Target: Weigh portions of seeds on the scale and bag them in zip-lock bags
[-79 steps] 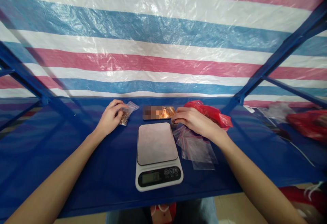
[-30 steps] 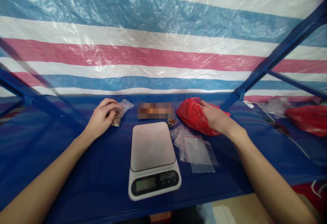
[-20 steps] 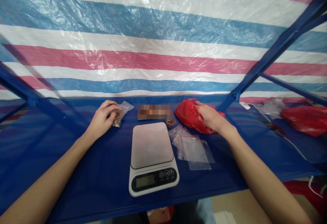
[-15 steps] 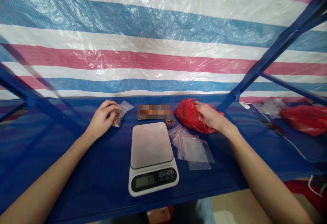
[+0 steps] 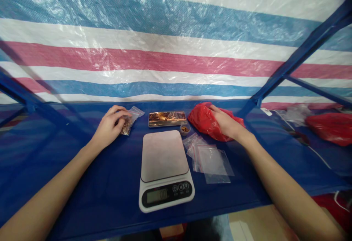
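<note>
Fingers curled, my left hand [image 5: 111, 125] grips a small clear zip bag [image 5: 127, 127] of brown pieces, possibly nuts or seeds, on the blue table. My right hand [image 5: 223, 121] reaches into a crumpled red plastic bag [image 5: 200, 120]; its fingers are hidden inside. Between my hands sits a white kitchen scale [image 5: 165, 156] with a bare pan, its display seeming to read zero. A small clear cup [image 5: 185, 129] holding a few brown pieces stands behind the scale's right corner. Several flat clear zip bags [image 5: 214, 164] lie fanned out to the right of the scale.
A phone [image 5: 167, 119] with a lit screen lies behind the scale. Blue metal frame bars [image 5: 299, 59] rise on both sides, before a striped plastic sheet [image 5: 154, 63]. Farther right are another red bag [image 5: 330, 127] and a white cable [image 5: 319, 156].
The camera view has shifted slightly. Both hands stay in nearly the same places, the left at the zip bag and the right in the red bag.
</note>
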Tool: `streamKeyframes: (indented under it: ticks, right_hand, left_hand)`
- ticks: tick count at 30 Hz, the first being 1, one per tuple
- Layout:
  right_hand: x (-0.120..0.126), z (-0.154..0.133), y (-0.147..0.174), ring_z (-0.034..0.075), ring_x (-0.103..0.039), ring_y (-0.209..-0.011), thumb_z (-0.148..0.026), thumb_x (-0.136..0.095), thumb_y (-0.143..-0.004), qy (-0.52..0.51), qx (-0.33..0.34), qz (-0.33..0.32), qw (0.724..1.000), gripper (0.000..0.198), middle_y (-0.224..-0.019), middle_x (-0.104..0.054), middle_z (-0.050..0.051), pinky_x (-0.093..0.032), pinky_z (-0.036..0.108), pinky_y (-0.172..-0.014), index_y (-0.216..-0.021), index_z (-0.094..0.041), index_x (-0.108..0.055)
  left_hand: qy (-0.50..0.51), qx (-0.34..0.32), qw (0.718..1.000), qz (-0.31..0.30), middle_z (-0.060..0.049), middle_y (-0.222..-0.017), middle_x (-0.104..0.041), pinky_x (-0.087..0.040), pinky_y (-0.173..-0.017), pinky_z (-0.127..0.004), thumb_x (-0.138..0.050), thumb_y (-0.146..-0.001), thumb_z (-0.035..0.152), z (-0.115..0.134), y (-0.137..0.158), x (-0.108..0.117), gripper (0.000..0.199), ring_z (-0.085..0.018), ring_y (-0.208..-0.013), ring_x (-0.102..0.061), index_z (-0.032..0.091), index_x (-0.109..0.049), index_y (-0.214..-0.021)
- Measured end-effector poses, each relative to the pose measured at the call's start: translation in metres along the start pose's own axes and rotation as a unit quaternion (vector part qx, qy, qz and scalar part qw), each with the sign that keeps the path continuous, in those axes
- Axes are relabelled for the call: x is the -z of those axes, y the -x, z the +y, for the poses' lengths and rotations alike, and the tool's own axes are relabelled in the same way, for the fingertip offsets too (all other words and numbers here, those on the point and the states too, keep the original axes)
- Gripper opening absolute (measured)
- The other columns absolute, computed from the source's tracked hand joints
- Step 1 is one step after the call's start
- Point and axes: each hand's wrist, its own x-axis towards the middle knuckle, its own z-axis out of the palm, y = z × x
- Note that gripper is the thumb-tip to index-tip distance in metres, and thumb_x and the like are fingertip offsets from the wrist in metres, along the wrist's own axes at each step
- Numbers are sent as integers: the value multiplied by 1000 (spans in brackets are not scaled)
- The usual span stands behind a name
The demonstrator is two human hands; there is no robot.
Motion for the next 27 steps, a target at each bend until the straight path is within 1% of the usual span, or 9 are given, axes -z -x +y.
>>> streamKeyframes:
  ticks: [3,5,7,10,15,18,21,25,27]
  right_hand:
    - [6,-4,-4,30,-71,-118,-9,-58,-89,-16,12,-1,1000,46,-133,-70,13,-56,43,-110,-129,-25,-75]
    - [8,-4,-4,30,-72,-114,-11,-60,-90,-23,13,-2,1000,43,-131,-71,14,-58,42,-105,-127,-24,-76]
    - [7,0,-3,31,-72,-113,-15,-63,-90,-17,14,5,1000,40,-128,-72,14,-58,43,-106,-126,-24,-77]
    - [-1,10,0,32,-71,-116,-18,-67,-88,-2,23,23,999,38,-124,-75,13,-56,44,-110,-125,-25,-78]
    - [-6,14,-1,30,-73,-112,-16,-61,-90,-33,35,43,998,37,-124,-76,11,-57,41,-109,-121,-27,-79]
    - [-6,12,-5,30,-73,-112,-15,-61,-90,-61,29,48,997,34,-122,-76,11,-58,42,-107,-116,-27,-80]
    - [-7,12,-9,30,-73,-113,-19,-65,-89,-95,21,41,994,27,-123,-75,11,-58,42,-108,-111,-26,-80]
    - [-13,13,-12,27,-76,-104,-25,-56,-95,-182,-28,60,981,28,-118,-78,10,-62,37,-99,-114,-24,-77]
    - [-15,15,-12,27,-76,-106,-25,-57,-94,-192,-38,65,978,28,-113,-80,9,-62,35,-99,-115,-24,-76]
  left_hand:
    - [-1,-2,1000,1,-8,-118,-65,-54,-106,-44,-43,-99,24,0,0,0,34,-26,-114,-66,20,-75,-107]
    - [-2,-2,1000,0,-8,-118,-65,-54,-106,-44,-43,-99,25,0,0,0,34,-26,-114,-66,20,-75,-107]
    - [-2,0,1000,-1,-8,-119,-65,-54,-107,-45,-43,-99,24,0,0,1,34,-26,-114,-66,20,-75,-107]
    - [0,4,1000,1,-9,-118,-66,-54,-106,-46,-43,-98,24,1,0,1,34,-27,-114,-66,20,-76,-106]
    - [5,9,1000,-1,-8,-119,-65,-53,-107,-46,-43,-98,25,-2,1,-2,34,-27,-115,-66,20,-76,-107]
    - [5,10,1000,0,-8,-118,-66,-53,-107,-45,-43,-98,25,-4,1,-3,34,-27,-115,-66,20,-76,-107]
    - [4,15,1000,10,-8,-117,-66,-54,-107,-44,-44,-98,26,-5,1,-5,34,-27,-114,-67,20,-76,-105]
    - [9,23,999,20,-8,-116,-66,-54,-106,-41,-43,-97,24,-5,0,-5,35,-26,-113,-67,20,-76,-106]
    - [13,25,999,19,-8,-117,-66,-54,-107,-41,-43,-96,24,-5,0,-5,36,-26,-114,-66,20,-77,-106]
